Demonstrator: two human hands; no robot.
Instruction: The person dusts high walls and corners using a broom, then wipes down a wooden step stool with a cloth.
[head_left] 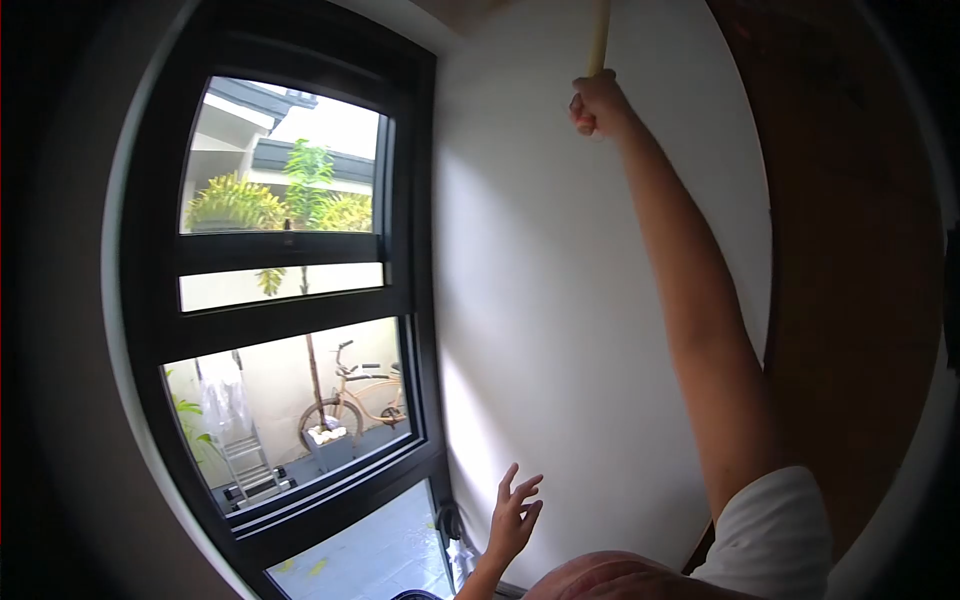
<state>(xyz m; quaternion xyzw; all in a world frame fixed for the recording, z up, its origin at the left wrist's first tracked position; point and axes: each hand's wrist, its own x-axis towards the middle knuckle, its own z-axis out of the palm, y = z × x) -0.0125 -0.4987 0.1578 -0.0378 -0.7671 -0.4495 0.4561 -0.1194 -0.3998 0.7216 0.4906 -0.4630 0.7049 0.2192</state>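
My right hand [597, 103] is raised high on an outstretched arm in front of the white wall [560, 280]. Its fingers are wrapped round a pale yellow stick-like handle [600, 42]; the upper end runs out of view at the top. Low in the view, my left hand [513, 515] is held up with its fingers spread and nothing in them. It is near the wall and to the right of the window's lower frame.
A tall black-framed window [290, 330] fills the left side. Through the glass show a bicycle [375, 385], a folding ladder [245, 460] and a potted tree [310, 185]. A dark brown surface [850, 300] borders the wall on the right.
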